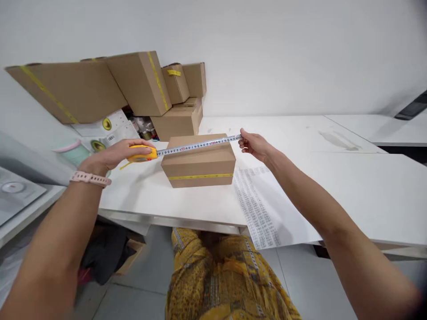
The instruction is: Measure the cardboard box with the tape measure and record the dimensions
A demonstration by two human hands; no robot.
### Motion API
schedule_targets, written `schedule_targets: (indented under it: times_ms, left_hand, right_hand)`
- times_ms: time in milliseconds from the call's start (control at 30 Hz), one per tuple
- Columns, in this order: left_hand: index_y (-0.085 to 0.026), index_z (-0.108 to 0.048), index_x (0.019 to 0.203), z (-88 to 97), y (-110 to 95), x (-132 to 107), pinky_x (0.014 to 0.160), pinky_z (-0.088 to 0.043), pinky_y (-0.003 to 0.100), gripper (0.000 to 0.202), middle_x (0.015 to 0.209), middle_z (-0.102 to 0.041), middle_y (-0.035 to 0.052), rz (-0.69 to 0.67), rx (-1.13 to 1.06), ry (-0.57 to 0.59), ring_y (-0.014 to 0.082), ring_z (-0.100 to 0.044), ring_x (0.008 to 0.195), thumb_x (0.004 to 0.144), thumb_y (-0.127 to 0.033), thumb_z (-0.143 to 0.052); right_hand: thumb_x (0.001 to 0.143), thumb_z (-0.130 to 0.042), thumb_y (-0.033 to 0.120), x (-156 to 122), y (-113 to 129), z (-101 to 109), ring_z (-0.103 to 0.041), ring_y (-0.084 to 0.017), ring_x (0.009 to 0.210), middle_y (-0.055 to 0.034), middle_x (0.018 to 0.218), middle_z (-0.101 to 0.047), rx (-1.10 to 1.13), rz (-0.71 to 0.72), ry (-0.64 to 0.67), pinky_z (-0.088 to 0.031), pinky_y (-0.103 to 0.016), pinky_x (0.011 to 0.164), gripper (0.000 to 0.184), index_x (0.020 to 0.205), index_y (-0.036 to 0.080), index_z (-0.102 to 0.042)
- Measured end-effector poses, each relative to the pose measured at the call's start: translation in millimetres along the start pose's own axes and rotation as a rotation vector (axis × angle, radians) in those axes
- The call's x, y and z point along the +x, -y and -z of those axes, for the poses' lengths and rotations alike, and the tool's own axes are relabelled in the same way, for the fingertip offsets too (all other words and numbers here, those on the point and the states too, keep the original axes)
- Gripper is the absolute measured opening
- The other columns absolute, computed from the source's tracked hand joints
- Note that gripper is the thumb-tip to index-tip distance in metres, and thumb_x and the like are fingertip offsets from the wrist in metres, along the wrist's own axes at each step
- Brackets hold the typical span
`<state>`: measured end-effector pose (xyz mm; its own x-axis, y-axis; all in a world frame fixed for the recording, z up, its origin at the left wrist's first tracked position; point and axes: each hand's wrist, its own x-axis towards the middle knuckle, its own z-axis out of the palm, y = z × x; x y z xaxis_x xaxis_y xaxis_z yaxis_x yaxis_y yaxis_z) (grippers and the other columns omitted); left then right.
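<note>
A yellow tape measure (143,154) is wrapped in my left hand (125,151), just off the left end of a brown cardboard box (200,164). From its case the metal blade (196,146) runs out across the top of the box, numbers facing up. My right hand (253,143) pinches the blade's free end past the box's right edge. Yellow tape with dark marks (201,176) crosses the front face of the box. Whether the blade touches the box top I cannot tell.
Several cardboard boxes (136,84) are stacked at the back left against the wall. Printed sheets (267,209) lie right of the box, overhanging the front edge of the white table (367,186). A pale green container with a pink rim (75,151) stands by my left wrist.
</note>
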<state>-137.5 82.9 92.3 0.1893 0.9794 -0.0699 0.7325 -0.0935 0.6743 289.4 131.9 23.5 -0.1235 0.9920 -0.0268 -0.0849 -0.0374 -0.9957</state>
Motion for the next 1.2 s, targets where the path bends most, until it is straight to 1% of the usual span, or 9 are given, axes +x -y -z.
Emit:
schedule_targets:
  times_ms: [100,233,400,533,633,800,933,1100,1200]
  left_hand:
    - [-0.023,-0.075,0.106,32.1,23.1,21.7,0.089,-0.054,0.026,0.048,0.118,-0.076,0.0031,0.088,0.028,0.047,0.0263,-0.067,0.11,0.075,-0.06,-0.073]
    - [-0.021,-0.076,0.106,42.7,37.6,46.5,0.086,-0.054,0.025,0.05,0.111,-0.078,0.001,0.113,0.064,0.101,0.025,-0.068,0.104,0.076,-0.06,-0.072]
    - [-0.023,-0.078,0.099,38.3,39.2,69.6,0.086,-0.054,0.025,0.044,0.11,-0.079,0.001,0.082,0.066,0.169,0.0257,-0.067,0.105,0.074,-0.059,-0.071]
    - [-0.026,-0.08,0.097,26.8,40.5,83.6,0.085,-0.056,0.026,0.044,0.112,-0.078,0.0029,0.046,0.007,0.248,0.0266,-0.069,0.104,0.075,-0.062,-0.068]
    - [-0.026,-0.08,0.097,20.7,41.6,90.3,0.082,-0.056,0.024,0.044,0.109,-0.078,0.0037,0.045,-0.037,0.264,0.0261,-0.07,0.102,0.076,-0.063,-0.069]
    - [-0.022,-0.078,0.102,21.2,45.1,93.1,0.08,-0.056,0.024,0.047,0.109,-0.077,0.0058,0.066,-0.037,0.282,0.0244,-0.07,0.099,0.077,-0.061,-0.069]
    - [-0.022,-0.077,0.1,21.8,45.9,92.9,0.078,-0.057,0.024,0.047,0.109,-0.076,0.0064,0.076,-0.032,0.284,0.0245,-0.069,0.099,0.076,-0.061,-0.069]
    - [-0.023,-0.076,0.098,21.6,42.6,91.0,0.079,-0.056,0.024,0.043,0.107,-0.076,0.005,0.071,-0.033,0.298,0.0237,-0.069,0.097,0.077,-0.06,-0.069]
    - [-0.022,-0.076,0.097,21.6,40.9,89.9,0.077,-0.056,0.024,0.043,0.108,-0.076,0.0063,0.075,-0.031,0.296,0.024,-0.069,0.097,0.077,-0.06,-0.069]
  right_hand:
    - [0.096,-0.061,0.046,26.7,-22.1,-9.5,-0.045,-0.01,0.059,-0.0005,0.069,-0.052,-0.015,-0.053,-0.063,-0.041,-0.024,0.055,0.039,0.07,0.018,-0.057]
    - [0.097,-0.057,0.05,39.7,-48.9,-16.3,-0.049,-0.011,0.062,-0.0017,0.07,-0.057,-0.09,-0.037,-0.089,-0.043,-0.025,0.06,0.044,0.067,0.018,-0.056]
    - [0.098,-0.054,0.052,38.0,-51.2,-19.0,-0.054,-0.013,0.068,-0.0034,0.075,-0.06,-0.281,-0.02,-0.129,-0.044,-0.026,0.062,0.044,0.069,0.019,-0.053]
    - [0.093,-0.063,0.05,36.8,-41.6,-24.7,-0.054,-0.012,0.066,-0.0026,0.074,-0.06,-0.422,-0.008,-0.114,-0.042,-0.025,0.058,0.039,0.073,0.02,-0.049]
    - [0.09,-0.067,0.049,40.5,-40.3,-26.2,-0.055,-0.012,0.066,-0.002,0.074,-0.06,-0.461,0.006,-0.108,-0.043,-0.025,0.057,0.035,0.076,0.02,-0.052]
    - [0.083,-0.075,0.048,48.5,-45.5,-24.6,-0.057,-0.012,0.066,-0.0011,0.076,-0.063,-0.385,0.002,-0.106,-0.046,-0.025,0.057,0.035,0.077,0.02,-0.054]
    - [0.084,-0.075,0.048,46.5,-41.4,-24.9,-0.061,-0.014,0.068,-0.0031,0.076,-0.066,-0.369,-0.05,-0.077,-0.049,-0.026,0.057,0.035,0.077,0.02,-0.055]
    - [0.086,-0.072,0.049,43.2,-28.7,-24.9,-0.066,-0.018,0.072,-0.0046,0.078,-0.069,-0.535,0.018,0.005,-0.054,-0.031,0.06,0.032,0.087,0.021,-0.056]
    - [0.085,-0.07,0.057,43.4,-26.3,-24.6,-0.066,-0.02,0.074,-0.0038,0.079,-0.068,-0.654,0.088,0.023,-0.054,-0.032,0.059,0.036,0.09,0.023,-0.057]
